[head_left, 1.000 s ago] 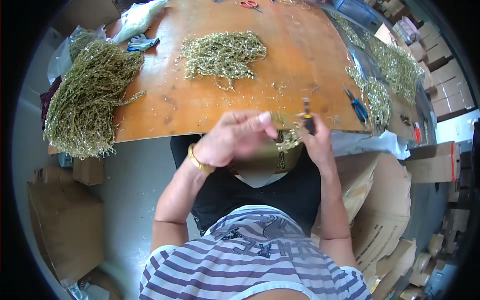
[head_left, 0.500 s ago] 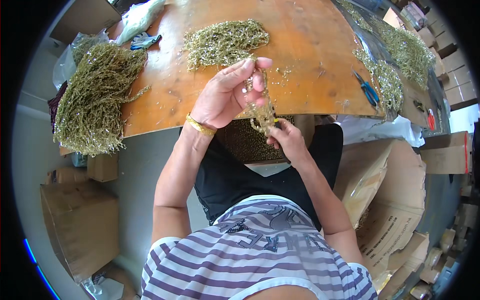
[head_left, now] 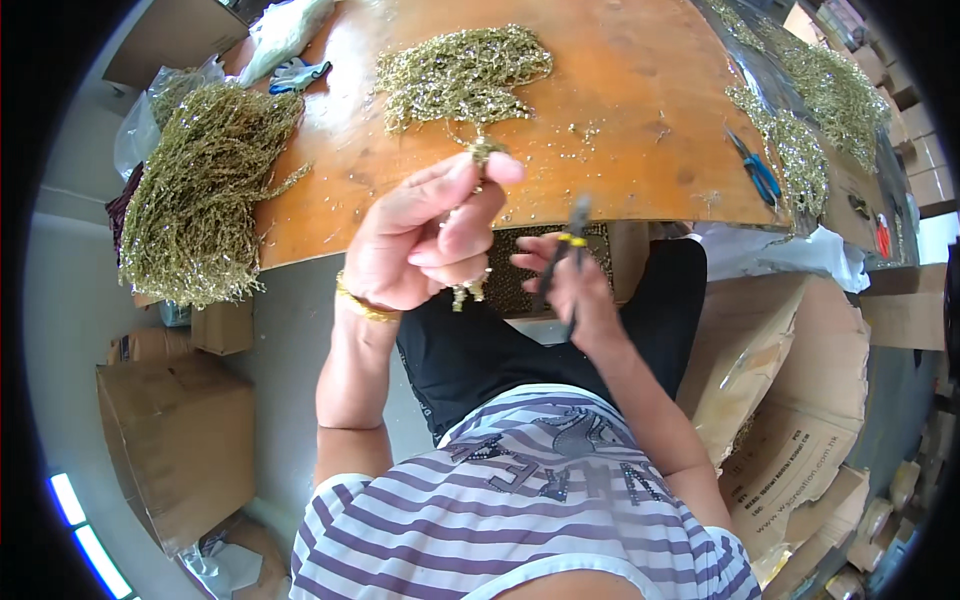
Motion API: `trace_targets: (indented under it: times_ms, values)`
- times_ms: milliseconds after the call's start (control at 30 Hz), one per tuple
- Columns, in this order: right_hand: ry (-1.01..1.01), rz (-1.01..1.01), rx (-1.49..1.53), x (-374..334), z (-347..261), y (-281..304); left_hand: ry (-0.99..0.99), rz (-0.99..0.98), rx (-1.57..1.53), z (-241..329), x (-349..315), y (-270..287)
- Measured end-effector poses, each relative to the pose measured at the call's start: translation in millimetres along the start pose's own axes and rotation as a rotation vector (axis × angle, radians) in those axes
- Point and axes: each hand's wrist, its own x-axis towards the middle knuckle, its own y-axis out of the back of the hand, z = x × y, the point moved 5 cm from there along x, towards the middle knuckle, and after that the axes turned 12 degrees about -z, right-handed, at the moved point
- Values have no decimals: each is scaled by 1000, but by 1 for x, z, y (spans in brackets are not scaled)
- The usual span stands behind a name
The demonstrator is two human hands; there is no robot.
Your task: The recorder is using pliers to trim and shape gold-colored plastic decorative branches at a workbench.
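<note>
My left hand is closed on a gold bead chain, pinched between thumb and forefinger above the table's front edge. Short ends of the chain hang below the curled fingers. To its right, my right hand grips pliers with black handles and yellow bands, their jaws pointing up and apart from the chain. Motion blurs the pliers, so whether the jaws are parted is unclear. Just beyond the left hand, a heap of gold chains lies on the wooden table.
A large bundle of gold chains droops over the table's left edge, near a glove. Blue-handled pliers lie at the right beside more gold chains. A box of small beads is below the edge; an open carton stands right.
My left hand has drawn back left and lower, closing its fingers around the chain. The right hand has moved slightly right, and its pliers have swung upward away from the chain.
</note>
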Motion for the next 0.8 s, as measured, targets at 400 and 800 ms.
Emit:
trace_targets:
  times_ms: [400,800]
  values:
    - [-255,-218,667,20,16,-28,-81,-20,-85,-27,-15,14]
    - [-89,115,115,13,-7,20,-240,358,419,-25,-58,57]
